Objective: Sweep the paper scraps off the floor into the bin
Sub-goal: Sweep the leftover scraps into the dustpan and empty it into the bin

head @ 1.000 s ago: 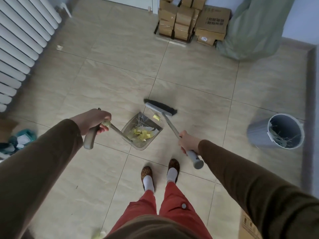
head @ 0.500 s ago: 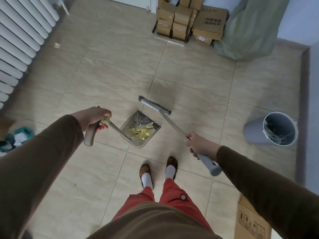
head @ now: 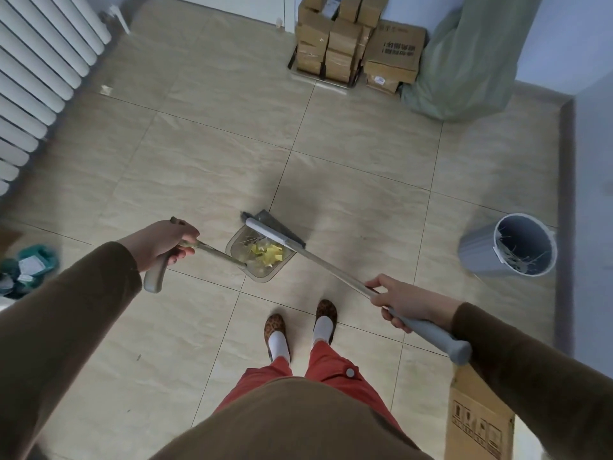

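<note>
A clear plastic dustpan (head: 265,273) rests on the tiled floor in front of my feet, holding a heap of yellow paper scraps (head: 267,255). My left hand (head: 162,244) grips the dustpan's long handle near its grey end. My right hand (head: 405,299) is closed around the broom's handle (head: 335,267), which slants up-left. The grey broom head (head: 274,229) lies across the dustpan's far edge. A grey round bin (head: 509,244) stands at the right, tilted, with thin scraps inside.
A white radiator (head: 39,71) lines the left wall. Stacked cardboard boxes (head: 351,38) and a green sack (head: 464,58) sit at the back. A cardboard box (head: 477,416) stands by my right leg. Teal items (head: 30,267) lie at the left. One small scrap (head: 106,90) lies near the radiator.
The broom head has swung over the dustpan's far rim and my right hand has pulled back and to the right. The dustpan and my left hand have stayed in place.
</note>
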